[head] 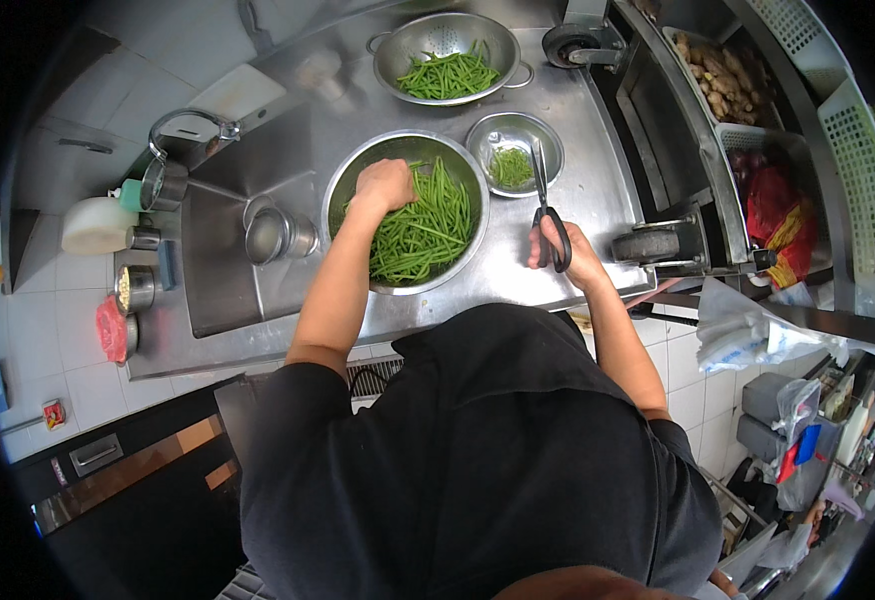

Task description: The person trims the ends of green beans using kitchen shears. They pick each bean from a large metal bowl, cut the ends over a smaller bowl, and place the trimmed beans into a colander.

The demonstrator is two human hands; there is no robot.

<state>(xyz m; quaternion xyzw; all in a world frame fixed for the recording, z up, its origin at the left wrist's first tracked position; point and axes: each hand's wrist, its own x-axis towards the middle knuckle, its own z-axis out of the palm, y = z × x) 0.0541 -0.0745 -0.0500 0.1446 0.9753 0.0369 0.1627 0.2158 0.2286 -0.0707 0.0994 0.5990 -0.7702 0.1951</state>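
My left hand [386, 184] reaches into a large steel bowl [480, 176] of green beans [426, 232], its fingers curled down at the upper left of the heap; what they grip is hidden. In my right hand [566, 251] are black-handled scissors [542, 184], blades pointing up and away from me, beside the right side of a small steel bowl [555, 142]. Short green trimmings [511, 166] lie in that small bowl. Behind both stands a two-handled steel colander [509, 52] with more green beans [449, 75].
A sink [216, 277] with stacked metal containers [269, 236] and a faucet [194, 114] is at the left. On the right stands a wheeled metal rack with a caster [646, 244], ginger [722, 79] and crates. A co-worker's arm [815, 517] shows at lower right.
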